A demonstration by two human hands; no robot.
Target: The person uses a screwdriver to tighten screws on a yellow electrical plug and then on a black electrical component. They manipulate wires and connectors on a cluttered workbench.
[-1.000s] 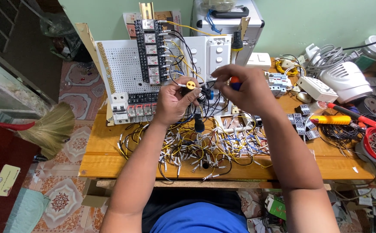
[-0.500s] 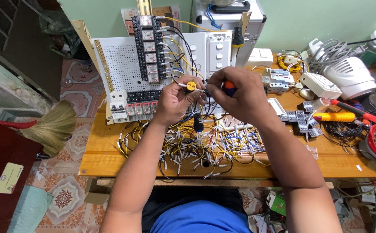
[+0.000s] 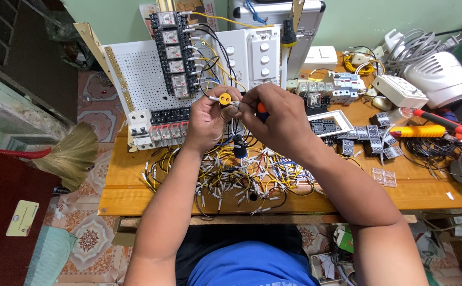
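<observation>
My left hand [image 3: 208, 119] holds a small round yellow component [image 3: 224, 98] with wires coming off it, raised above the wooden table [image 3: 135, 182]. My right hand [image 3: 276, 117] grips a screwdriver with an orange and blue handle [image 3: 262, 110], its tip against the yellow part. Both hands meet just in front of a white perforated panel [image 3: 146, 79] carrying a column of relays [image 3: 173, 53] and a row of terminal blocks [image 3: 162, 132]. A tangle of short yellow, black and white wires [image 3: 241, 177] lies on the table below the hands.
Loose relay sockets [image 3: 366, 137], a yellow-handled tool [image 3: 419, 131] and red pliers [image 3: 445, 122] lie to the right. A white fan housing [image 3: 440, 74] and a white socket box [image 3: 400, 90] stand at the back right. A broom [image 3: 66, 153] rests on the floor at left.
The view has shifted slightly and the hands have drawn a little closer together around the yellow part. Both hands still hold the same items.
</observation>
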